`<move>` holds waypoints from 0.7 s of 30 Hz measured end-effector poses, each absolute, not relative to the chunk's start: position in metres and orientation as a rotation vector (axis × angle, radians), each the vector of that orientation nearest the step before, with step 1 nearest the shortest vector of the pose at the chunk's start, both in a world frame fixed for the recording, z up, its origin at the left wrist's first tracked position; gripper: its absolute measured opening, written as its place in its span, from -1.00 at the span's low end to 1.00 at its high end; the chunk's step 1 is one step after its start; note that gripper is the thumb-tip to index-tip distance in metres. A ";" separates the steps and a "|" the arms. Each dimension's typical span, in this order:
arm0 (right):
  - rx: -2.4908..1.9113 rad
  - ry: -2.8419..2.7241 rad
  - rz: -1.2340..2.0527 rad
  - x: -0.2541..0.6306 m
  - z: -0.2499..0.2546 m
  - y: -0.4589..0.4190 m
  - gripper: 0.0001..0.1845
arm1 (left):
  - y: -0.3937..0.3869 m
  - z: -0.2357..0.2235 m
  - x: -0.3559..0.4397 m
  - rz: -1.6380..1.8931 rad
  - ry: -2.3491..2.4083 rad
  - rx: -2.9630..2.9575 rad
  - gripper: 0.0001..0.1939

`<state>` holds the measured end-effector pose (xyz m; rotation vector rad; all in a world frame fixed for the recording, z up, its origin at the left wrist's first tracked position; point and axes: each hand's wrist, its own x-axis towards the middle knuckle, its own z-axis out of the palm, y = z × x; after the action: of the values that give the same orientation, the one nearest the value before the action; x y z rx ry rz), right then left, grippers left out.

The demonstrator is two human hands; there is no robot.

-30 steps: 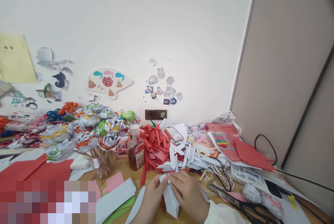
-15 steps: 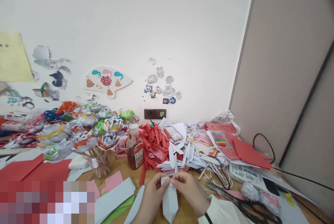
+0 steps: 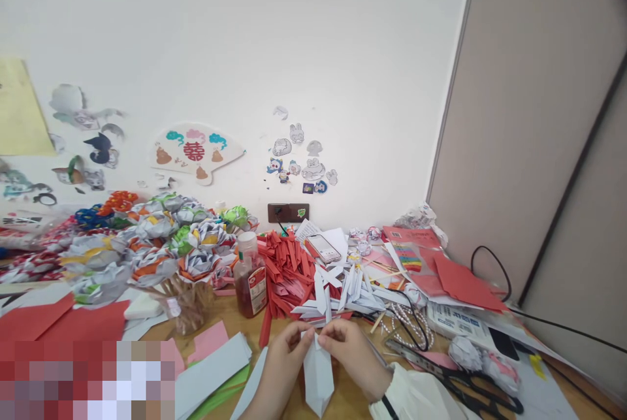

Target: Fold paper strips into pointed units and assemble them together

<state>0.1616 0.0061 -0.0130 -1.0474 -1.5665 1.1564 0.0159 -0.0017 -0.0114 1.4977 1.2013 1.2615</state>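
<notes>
A folded piece of white paper (image 3: pixel 318 377) with a pointed lower end hangs between my hands at the bottom middle of the head view. My left hand (image 3: pixel 289 358) pinches its upper left edge with thumb and fingers. Close beside it, my right hand (image 3: pixel 350 351) pinches the upper right edge. Just beyond my fingertips lie white folded paper strips (image 3: pixel 350 292) in a loose pile. To the left of them is a heap of red folded paper strips (image 3: pixel 289 263). Left of my left hand is a stack of white paper sheets (image 3: pixel 215 374).
Black-handled scissors (image 3: pixel 470 384) lie right of my right sleeve. A bottle of brown liquid (image 3: pixel 249 283) stands near the red heap. Paper flowers (image 3: pixel 157 257) fill the left back. A phone (image 3: pixel 323 247) rests behind the white strips, and red paper (image 3: pixel 465 283) lies at right.
Both hands keep their pinch on the white paper, with barely any finger movement. The whole view has shifted slightly, so the surroundings sit a little further left.
</notes>
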 end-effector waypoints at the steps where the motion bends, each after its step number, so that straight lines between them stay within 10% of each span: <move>1: -1.055 -1.566 1.150 0.162 -0.013 0.006 -0.79 | -0.002 -0.010 0.016 1.257 1.198 1.490 -0.73; 21: -1.098 -1.619 1.098 0.162 -0.009 0.003 -0.85 | -0.003 -0.003 0.016 1.163 1.189 1.322 -0.73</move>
<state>0.1618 0.0033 -0.0090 -1.0978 -1.6192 1.0979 0.0157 -0.0027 -0.0026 1.3216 1.1895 1.1634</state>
